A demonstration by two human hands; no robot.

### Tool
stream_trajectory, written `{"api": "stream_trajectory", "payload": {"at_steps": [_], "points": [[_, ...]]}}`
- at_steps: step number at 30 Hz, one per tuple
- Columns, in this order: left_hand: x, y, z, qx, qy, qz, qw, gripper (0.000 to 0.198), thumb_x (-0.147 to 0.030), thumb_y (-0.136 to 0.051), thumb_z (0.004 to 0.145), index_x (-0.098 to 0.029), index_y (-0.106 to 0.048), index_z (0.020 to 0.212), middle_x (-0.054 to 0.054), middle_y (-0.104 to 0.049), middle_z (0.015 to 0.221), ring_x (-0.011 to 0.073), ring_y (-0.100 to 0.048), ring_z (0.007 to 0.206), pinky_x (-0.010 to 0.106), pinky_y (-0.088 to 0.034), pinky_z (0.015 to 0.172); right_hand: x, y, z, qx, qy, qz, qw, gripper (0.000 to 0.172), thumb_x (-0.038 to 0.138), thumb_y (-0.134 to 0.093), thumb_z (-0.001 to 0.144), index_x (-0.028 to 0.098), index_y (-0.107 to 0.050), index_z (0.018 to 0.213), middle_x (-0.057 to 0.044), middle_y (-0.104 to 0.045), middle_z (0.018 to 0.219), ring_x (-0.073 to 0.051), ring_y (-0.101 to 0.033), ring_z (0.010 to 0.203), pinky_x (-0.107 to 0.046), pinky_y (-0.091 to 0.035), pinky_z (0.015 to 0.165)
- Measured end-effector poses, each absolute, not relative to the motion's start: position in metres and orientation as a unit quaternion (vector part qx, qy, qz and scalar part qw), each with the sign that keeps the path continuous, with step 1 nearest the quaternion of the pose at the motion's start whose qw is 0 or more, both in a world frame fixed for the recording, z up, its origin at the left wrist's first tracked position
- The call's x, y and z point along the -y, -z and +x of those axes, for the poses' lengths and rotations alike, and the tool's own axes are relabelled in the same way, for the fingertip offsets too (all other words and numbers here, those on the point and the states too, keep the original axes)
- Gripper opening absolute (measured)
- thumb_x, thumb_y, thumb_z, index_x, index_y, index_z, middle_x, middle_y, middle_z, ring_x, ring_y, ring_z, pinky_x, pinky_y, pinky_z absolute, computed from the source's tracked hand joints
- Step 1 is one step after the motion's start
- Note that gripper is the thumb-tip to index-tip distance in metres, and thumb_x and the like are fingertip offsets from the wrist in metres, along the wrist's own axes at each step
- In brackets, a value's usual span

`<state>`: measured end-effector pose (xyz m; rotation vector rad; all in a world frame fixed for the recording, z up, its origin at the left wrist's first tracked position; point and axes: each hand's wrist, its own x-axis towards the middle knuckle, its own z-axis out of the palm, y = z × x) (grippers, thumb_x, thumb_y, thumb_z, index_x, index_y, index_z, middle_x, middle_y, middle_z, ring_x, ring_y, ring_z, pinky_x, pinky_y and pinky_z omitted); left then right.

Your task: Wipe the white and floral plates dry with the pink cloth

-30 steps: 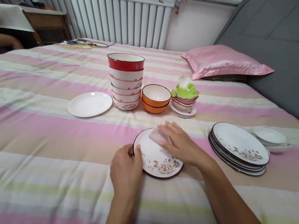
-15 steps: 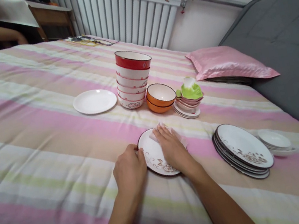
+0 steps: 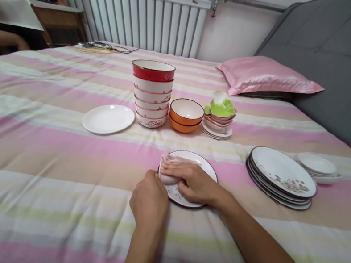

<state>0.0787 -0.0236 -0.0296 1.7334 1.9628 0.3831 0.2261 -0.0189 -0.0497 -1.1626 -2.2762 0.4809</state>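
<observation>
The left hand (image 3: 149, 199) is gripping the plate (image 3: 204, 165) by its left edge, and the plate is lying on the bed (image 3: 70, 191). The right hand (image 3: 194, 181) is holding the cloth (image 3: 168, 179) under its fingers, against the plate.

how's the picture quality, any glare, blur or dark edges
Head view: satiny sheen on the pink pillow; head view: darkened corners on the image's right; head view: the radiator slants across the image; head view: the right hand and cloth are readable, though fine detail looks slightly soft, perhaps from motion.
</observation>
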Motion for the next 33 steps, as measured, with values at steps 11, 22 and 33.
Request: {"api": "stream_trajectory", "payload": {"at_steps": [11,22,33], "points": [[0.021,0.031,0.076,-0.714,-0.161,0.628,0.266,0.031,-0.032,-0.032,0.088,-0.022,-0.061,0.091,0.015,-0.069,0.084,0.0315,-0.062,0.081,0.031,-0.032,0.06,0.048,0.003,0.249,0.779,-0.386,-0.465,0.167,0.045,0.003,-0.042,0.058,0.026,-0.076,0.076,0.006,-0.075,0.079,-0.014,-0.069,0.08,-0.026,-0.05,0.085],[0.022,0.032,0.074,-0.706,-0.16,0.628,0.284,0.03,-0.032,-0.034,0.087,-0.022,-0.06,0.098,0.012,-0.069,0.088,0.0303,-0.062,0.089,0.032,-0.035,0.065,0.035,0.013,0.275,0.709,-0.22,-0.655,0.143,0.042,0.003,-0.044,0.06,0.022,-0.076,0.08,-0.001,-0.075,0.084,-0.02,-0.069,0.083,-0.026,-0.05,0.077],[0.02,0.031,0.075,-0.714,-0.134,0.633,0.268,0.029,-0.032,-0.034,0.088,-0.024,-0.06,0.099,0.008,-0.07,0.092,0.0278,-0.063,0.092,0.032,-0.037,0.066,0.036,0.018,0.276,0.757,-0.245,-0.589,0.142,0.048,0.014,-0.058,0.067,0.021,-0.063,0.114,-0.006,-0.06,0.123,-0.022,-0.055,0.112,-0.031,-0.041,0.094]]}}
